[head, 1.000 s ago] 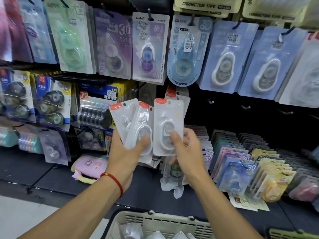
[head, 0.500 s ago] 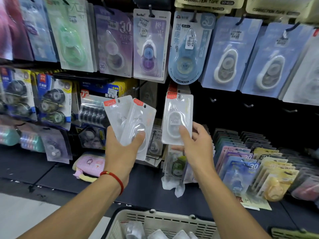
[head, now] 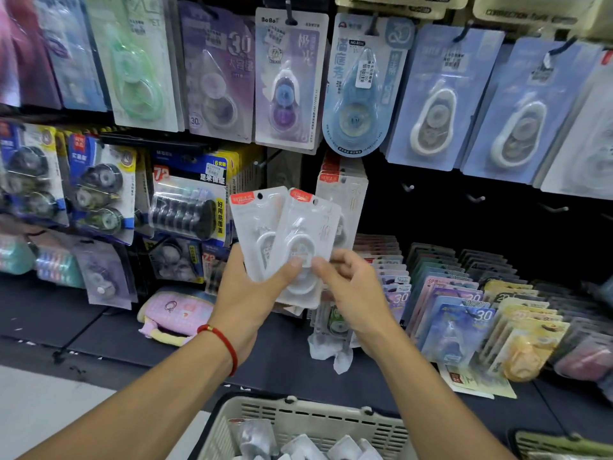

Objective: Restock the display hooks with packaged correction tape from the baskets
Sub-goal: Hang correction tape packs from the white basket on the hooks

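Hands (head: 247, 295) (head: 353, 293) raised together, pinching white tape packs (head: 292, 240).

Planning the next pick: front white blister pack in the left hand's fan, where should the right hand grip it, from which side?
Pinch the front white blister pack at its lower right edge, coming from the right. The left hand thumb covers its lower left, the right hand is already there, and the red-labelled top with its hang hole stays free.

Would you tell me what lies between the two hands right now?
In the head view, the front white pack lies between them: the left hand holds it with another, and the right hand's fingertips reach its lower edge.
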Demonstrator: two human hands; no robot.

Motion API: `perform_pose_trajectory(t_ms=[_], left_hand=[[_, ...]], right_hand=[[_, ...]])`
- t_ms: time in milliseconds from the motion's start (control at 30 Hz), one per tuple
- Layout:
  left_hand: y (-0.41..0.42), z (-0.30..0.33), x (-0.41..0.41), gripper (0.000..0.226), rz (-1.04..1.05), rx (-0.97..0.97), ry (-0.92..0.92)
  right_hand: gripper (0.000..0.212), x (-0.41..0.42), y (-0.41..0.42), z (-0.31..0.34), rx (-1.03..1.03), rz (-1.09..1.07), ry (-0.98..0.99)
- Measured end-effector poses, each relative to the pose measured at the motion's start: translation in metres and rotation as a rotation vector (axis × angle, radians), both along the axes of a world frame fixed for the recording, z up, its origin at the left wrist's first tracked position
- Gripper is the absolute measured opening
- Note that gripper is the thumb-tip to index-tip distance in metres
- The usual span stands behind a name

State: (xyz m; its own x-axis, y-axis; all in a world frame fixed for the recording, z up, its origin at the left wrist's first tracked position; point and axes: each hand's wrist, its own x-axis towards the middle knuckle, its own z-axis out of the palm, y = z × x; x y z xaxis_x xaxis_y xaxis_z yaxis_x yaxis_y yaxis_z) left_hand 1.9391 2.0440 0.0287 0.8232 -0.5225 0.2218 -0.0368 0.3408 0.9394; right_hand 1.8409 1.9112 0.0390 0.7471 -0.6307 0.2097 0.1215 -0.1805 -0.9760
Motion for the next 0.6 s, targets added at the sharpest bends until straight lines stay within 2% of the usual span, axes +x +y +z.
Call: perform_pose_trajectory(t_ms=[133, 400, 600], left_hand=[[0.000, -0.003, 0.005, 0.039, 0.034, 0.037, 0.055], [-0.004, -0.005, 0.008, 0.041, 0.077, 0.039, 0.052], [-0.005, -0.004, 0.009, 0.041, 0.164, 0.077, -0.039]], right_hand=[[0.012, 0.001, -0.008, 0.003, -0.082, -0.126, -0.103], [0.026, 0.008, -0.019, 0.014, -0.082, -0.255, -0.161], [0.029, 0.003, -0.019, 0.018, -0.159, -0.334, -0.146]])
